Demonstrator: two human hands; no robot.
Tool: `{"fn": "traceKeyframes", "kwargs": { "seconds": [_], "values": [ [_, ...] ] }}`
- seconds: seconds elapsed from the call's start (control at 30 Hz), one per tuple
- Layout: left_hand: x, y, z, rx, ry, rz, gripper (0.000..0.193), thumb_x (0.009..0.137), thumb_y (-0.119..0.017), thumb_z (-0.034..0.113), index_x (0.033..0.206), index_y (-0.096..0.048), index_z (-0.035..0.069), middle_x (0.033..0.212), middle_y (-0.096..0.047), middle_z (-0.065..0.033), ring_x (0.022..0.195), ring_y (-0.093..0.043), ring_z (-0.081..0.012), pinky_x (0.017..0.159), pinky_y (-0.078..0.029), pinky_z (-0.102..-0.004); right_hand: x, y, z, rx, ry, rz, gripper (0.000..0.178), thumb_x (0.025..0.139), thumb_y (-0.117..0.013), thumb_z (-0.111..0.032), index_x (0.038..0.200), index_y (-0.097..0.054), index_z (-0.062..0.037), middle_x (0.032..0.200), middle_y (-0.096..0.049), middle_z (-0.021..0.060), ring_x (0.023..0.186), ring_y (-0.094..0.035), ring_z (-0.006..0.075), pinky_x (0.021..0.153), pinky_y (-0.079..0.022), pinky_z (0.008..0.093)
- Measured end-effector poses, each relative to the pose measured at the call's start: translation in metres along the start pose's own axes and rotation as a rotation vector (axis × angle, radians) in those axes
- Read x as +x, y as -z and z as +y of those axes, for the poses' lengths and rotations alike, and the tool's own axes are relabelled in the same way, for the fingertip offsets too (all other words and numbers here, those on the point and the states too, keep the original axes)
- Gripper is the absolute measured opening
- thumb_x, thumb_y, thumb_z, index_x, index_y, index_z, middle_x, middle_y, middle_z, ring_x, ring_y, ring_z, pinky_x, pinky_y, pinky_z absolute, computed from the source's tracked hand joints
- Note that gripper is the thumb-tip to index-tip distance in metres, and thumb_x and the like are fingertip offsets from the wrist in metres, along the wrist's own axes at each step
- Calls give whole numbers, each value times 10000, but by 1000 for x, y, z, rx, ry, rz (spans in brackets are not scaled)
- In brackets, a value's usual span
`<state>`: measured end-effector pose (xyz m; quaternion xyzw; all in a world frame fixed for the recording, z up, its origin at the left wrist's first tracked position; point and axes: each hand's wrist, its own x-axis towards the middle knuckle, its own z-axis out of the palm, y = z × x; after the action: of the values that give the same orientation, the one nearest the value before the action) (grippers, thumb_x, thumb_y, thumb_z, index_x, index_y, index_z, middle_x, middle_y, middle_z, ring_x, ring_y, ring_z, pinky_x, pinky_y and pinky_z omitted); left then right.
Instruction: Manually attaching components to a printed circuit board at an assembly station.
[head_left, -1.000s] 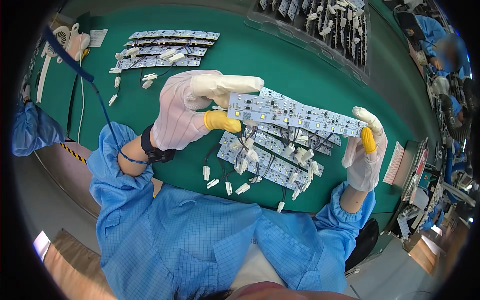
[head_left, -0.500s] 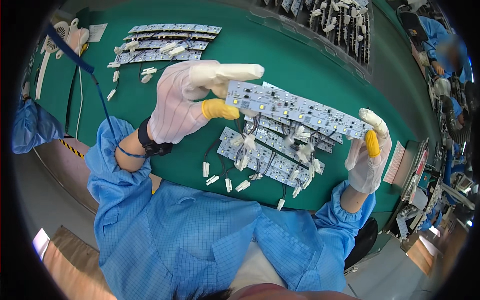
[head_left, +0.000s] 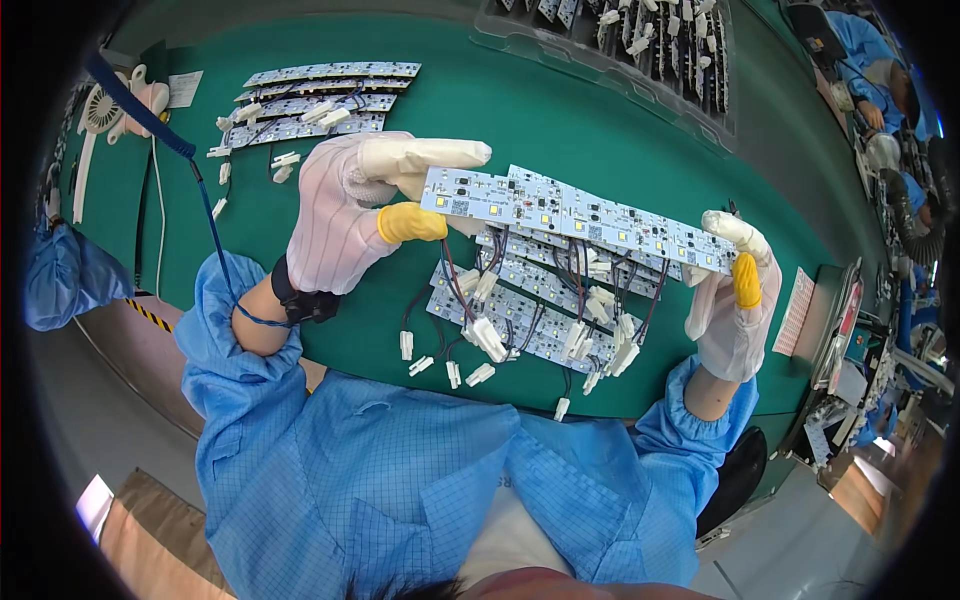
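Note:
A white LED circuit board strip [head_left: 470, 195] is stretched between my hands, components facing up. Another board edge overlaps it, and I cannot tell whether that one is held too. My left hand [head_left: 345, 205], in a striped glove with white finger covers and a yellow thumb cover, pinches the left end. At the right end, my right hand [head_left: 735, 300], gloved likewise, grips between thumb and finger. Dark wires with white connectors [head_left: 487, 338] hang below the strip. Under it, several more LED boards [head_left: 545, 335] lie overlapped on the green mat [head_left: 400, 350].
Several LED boards [head_left: 325, 72] lie stacked at the far left. A clear tray [head_left: 600, 90] of boards stands at the back right. A small fan [head_left: 100, 108] sits at the left edge. A blue cord [head_left: 205, 215] runs to my left wrist. Co-workers' sleeves [head_left: 75, 265] show at both sides.
The left end of the held strip and my left hand have shifted slightly left. My right hand has stayed nearly in place. The hanging connectors have swung a little.

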<state>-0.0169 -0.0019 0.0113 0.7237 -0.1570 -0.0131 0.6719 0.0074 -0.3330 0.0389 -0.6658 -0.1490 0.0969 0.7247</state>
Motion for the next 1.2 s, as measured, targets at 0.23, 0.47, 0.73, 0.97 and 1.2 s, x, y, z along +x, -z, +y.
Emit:
{"fn": "traceKeyframes", "kwargs": {
  "seconds": [0.23, 0.47, 0.73, 0.97, 1.2],
  "values": [
    [1, 9, -2, -5, -31, -27, 493, 810, -712, 275, 1173, -597, -38, 872, -718, -128, 812, -672, -112, 703, -493, -219, 2, -3, 1, -75, 15, 113, 396, 862, -597, -270, 1085, -596, 58, 857, -652, 86, 614, -602, 96, 512, -425, 186],
    [8, 2, 7, 300, -148, 69, 329, 703, -791, 211, 994, -717, 73, 683, -645, -35, 577, -577, -131, 548, -448, -264, -1, 13, 25, -138, -93, 182, 818, 768, -659, -592, 1232, -492, 60, 802, -638, 80, 403, -493, 61, 377, -339, 145],
    [-2, -11, -10, 321, -197, 72, 386, 732, -766, 317, 1048, -698, 107, 713, -650, -78, 613, -610, -186, 569, -477, -304, 8, 7, 44, -111, -121, 238, 772, 770, -609, -600, 1214, -513, 24, 800, -589, 42, 423, -403, 46, 436, -322, 174],
    [-1, -9, -8, 429, -310, 123, 367, 745, -734, 391, 954, -708, 91, 659, -620, -76, 610, -599, -236, 586, -473, -335, 14, 20, 61, -135, -50, 206, 453, 940, -480, -369, 1212, -523, -8, 886, -537, 0, 720, -482, 51, 647, -364, 173],
    [1, -8, -13, 357, -288, 127, 394, 748, -730, 418, 972, -702, 96, 660, -623, -72, 630, -609, -232, 610, -479, -319, 13, 21, 71, -108, -48, 229, 584, 878, -549, -463, 1234, -509, -2, 912, -536, 14, 753, -489, 68, 663, -376, 180]
  ]
}}
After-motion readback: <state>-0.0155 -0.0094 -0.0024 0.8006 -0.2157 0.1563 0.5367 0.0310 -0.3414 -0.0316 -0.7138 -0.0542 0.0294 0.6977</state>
